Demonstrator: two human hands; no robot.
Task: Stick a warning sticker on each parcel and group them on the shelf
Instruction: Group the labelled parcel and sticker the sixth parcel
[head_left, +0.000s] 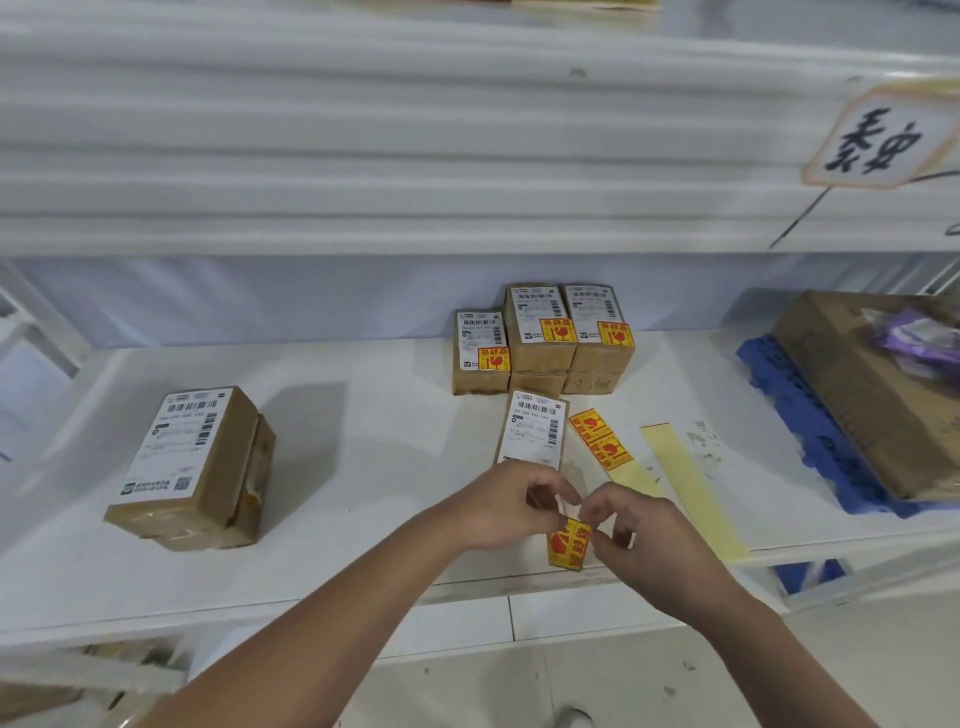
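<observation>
A yellow warning sticker (568, 543) with red print hangs between my left hand (511, 506) and my right hand (636, 525), both pinching its top edge near the front of the white shelf (363, 415). Just behind my hands lies a small brown parcel (534, 428) with a white label and no sticker. Behind it, three stickered parcels (543, 338) stand grouped together. A sticker strip (602, 441) with two stickers lies right of the parcel. At the left, a larger brown parcel (192, 462) rests on another one, without a sticker.
A peeled yellow backing strip (691, 483) lies right of the sticker strip. At the far right, a big cardboard box (857, 384) sits on a blue plastic pallet (784, 395). The upper shelf edge (415, 156) runs overhead with a paper sign (883, 140).
</observation>
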